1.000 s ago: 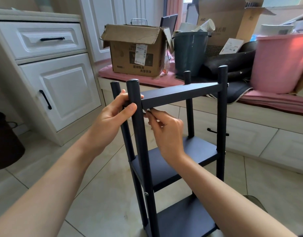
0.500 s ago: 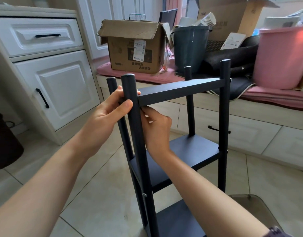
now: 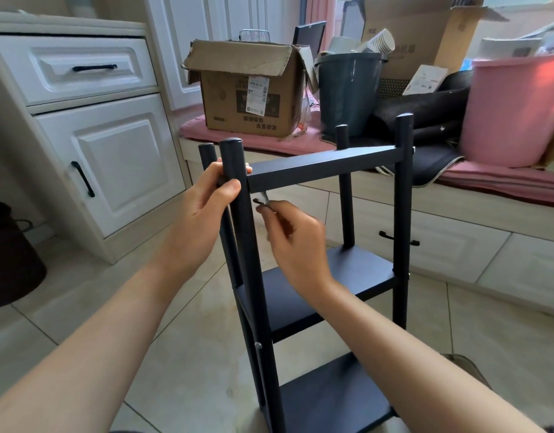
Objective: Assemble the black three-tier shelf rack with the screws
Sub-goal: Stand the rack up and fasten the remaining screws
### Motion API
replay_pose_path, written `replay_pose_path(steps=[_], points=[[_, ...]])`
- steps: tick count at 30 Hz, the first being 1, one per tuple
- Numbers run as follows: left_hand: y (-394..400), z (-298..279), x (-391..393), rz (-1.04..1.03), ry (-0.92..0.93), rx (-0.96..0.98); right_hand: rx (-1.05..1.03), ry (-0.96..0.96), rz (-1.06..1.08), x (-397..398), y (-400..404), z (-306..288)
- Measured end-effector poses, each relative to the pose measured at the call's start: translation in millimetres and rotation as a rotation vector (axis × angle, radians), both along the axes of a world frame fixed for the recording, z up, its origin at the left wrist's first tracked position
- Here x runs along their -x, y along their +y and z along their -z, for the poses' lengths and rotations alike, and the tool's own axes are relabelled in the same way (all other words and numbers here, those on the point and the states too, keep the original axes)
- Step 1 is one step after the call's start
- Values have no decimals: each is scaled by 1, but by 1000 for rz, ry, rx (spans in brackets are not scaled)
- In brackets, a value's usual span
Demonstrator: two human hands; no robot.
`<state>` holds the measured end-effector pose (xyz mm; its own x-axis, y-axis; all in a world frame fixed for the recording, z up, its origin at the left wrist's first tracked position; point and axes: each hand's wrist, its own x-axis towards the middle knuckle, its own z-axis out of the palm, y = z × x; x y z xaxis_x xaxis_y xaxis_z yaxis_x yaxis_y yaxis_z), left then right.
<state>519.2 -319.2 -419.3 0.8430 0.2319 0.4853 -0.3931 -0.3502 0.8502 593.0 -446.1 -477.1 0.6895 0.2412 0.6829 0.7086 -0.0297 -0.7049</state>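
Note:
The black three-tier shelf rack point(image 3: 325, 165) stands upright on the tiled floor in front of me, with three shelves between four round posts. My left hand point(image 3: 203, 210) grips the near left post just below its top, thumb on the front. My right hand point(image 3: 288, 232) is just under the top shelf's near left corner and pinches a small thin tool or screw point(image 3: 260, 202) at its fingertips; motion blur hides what it is. A screw head point(image 3: 258, 345) shows lower on the near post.
A white cabinet point(image 3: 91, 145) stands to the left. Behind the rack a low bench with a pink cushion carries a cardboard box point(image 3: 247, 89), a grey bucket point(image 3: 347, 89), dark fabric and a pink tub point(image 3: 513, 110). Tiled floor lies all around.
My right hand has drawn back from behind the near post and under the top shelf, coming out a little lower and to the right. My left hand keeps its grip on the post.

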Motion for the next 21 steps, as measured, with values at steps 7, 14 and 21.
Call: replay_pose_path(steps=[7, 14, 21], points=[[-6, 2, -1, -64, 13, -11, 81, -87, 76, 1, -15, -9], [-4, -2, -2, -55, 6, 68, 82, -113, 119, 2, -7, -14], [-2, -1, -6, -64, 13, 54, 57, -83, 102, 0, 2, -10]])
